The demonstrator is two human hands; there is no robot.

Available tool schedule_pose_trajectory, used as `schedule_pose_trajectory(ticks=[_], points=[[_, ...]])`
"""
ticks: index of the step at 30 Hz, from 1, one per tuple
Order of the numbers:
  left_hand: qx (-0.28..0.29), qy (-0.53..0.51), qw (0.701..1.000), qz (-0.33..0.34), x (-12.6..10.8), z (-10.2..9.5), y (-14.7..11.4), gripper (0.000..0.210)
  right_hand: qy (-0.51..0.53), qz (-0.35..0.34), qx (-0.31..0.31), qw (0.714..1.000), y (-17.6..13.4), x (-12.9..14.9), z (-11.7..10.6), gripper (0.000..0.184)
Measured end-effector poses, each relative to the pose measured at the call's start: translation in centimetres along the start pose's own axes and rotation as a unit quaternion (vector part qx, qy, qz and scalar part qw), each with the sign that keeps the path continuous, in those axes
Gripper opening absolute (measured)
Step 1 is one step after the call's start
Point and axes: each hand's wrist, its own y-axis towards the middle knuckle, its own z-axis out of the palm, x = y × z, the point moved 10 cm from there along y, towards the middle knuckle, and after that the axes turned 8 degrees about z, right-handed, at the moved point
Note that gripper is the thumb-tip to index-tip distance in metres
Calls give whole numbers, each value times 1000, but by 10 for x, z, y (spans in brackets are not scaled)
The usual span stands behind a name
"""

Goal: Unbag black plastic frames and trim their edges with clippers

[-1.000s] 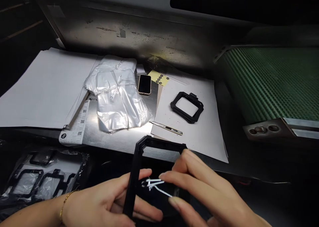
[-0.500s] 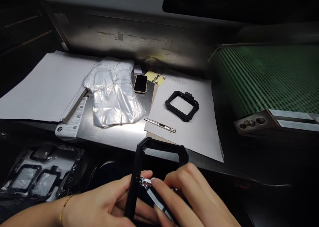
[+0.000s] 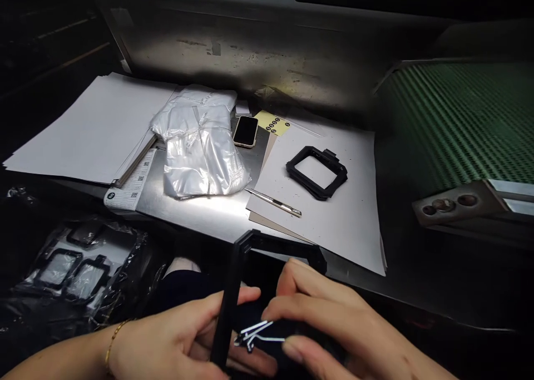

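My left hand point(image 3: 171, 335) is closed around the left side of a black plastic frame point(image 3: 230, 296), held up in front of the table edge. Between the thumb and fingers of my right hand point(image 3: 334, 324) is a shiny metal nail clipper point(image 3: 255, 333), its arms spread. The clipper's head is close to the inner edge of the frame's left side; whether it touches is unclear. My right hand hides part of the frame's right side. A second black frame point(image 3: 311, 188) lies on white sheets point(image 3: 350, 230) on the table.
A slim metal craft knife point(image 3: 275, 202) lies near the sheets' left edge. Clear plastic bags point(image 3: 204, 163), a phone point(image 3: 246, 131) and a paper stack point(image 3: 87, 129) share the table point(image 3: 187, 216). Bagged frames point(image 3: 75, 274) sit lower left; a green conveyor belt point(image 3: 467, 118) stands right.
My right hand has shifted right and its fingers have spread, so the clipper's arms have come apart. My left hand keeps its hold on the frame. The view has turned slightly left.
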Motion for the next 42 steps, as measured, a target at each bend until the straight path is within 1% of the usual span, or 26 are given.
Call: schedule_pose_trajectory(ticks=[2,3,4,6,8,9,10,12,15,17,19,21,23,25,27,28,29,30,31,32,34,36,37,39,41,42], points=[[-9,-13,1000,25,-6,-7,-3,61,83,49,25,995,3,-21,-2,20],[-18,-16,999,31,-8,-11,-5,58,106,73,8,992,4,-33,-7,20],[-26,-20,999,36,-10,-16,-7,56,123,93,-26,988,3,-45,-13,18],[-36,-23,998,55,-15,-24,-9,51,174,123,-139,967,-5,-72,-28,16],[-37,-33,995,91,-23,-30,-11,48,275,154,-238,919,-19,-102,-30,18],[-38,-44,992,110,-27,-33,-11,47,337,171,-265,887,-25,-116,-24,20],[-40,-54,990,124,-30,-36,-11,46,401,187,-271,855,-29,-127,-13,22],[-46,-75,986,144,-35,-41,-10,43,501,210,-237,806,-27,-134,14,25],[-51,-91,978,181,-47,-43,-6,34,596,206,-167,758,-15,-118,47,27],[-41,-97,971,216,-56,-39,-1,28,628,187,-143,742,-6,-104,57,25],[-26,-97,965,241,-61,-32,4,23,617,175,-159,750,-1,-102,54,22],[-4,-35,971,235,-57,-26,9,27,566,160,-181,788,2,-107,41,21],[19,66,979,190,-43,-25,14,39,509,141,-169,832,4,-112,24,22],[-4,83,987,135,-31,-40,17,40,464,129,-120,868,7,-115,10,22],[-57,-2,994,94,-26,-62,21,38,427,131,-51,893,10,-114,3,21],[-71,-47,993,75,-25,-68,23,47,407,131,-7,904,12,-110,3,21],[-67,-75,993,60,-26,-70,26,60,384,128,38,914,15,-105,5,20],[-43,-83,995,43,-29,-66,30,70,359,124,79,922,18,-99,9,19],[-13,-76,997,28,-31,-60,33,72,335,119,113,928,21,-93,12,18],[16,-57,998,9,-31,-53,34,66,311,113,138,934,24,-88,15,18],[48,-5,998,-29,-27,-41,34,39,276,99,166,942,28,-80,18,19],[39,37,997,-46,-19,-34,29,26,244,73,149,956,27,-72,14,17],[15,47,998,-40,-16,-34,27,26,223,65,116,966,25,-70,8,17],[-66,52,996,-6,-13,-38,19,24,153,73,0,986,15,-69,-7,16],[-151,49,987,14,-9,-44,9,25,66,90,-114,987,0,-63,-16,19],[-176,46,983,16,-5,-45,5,26,24,81,-148,985,-7,-55,-14,22]])
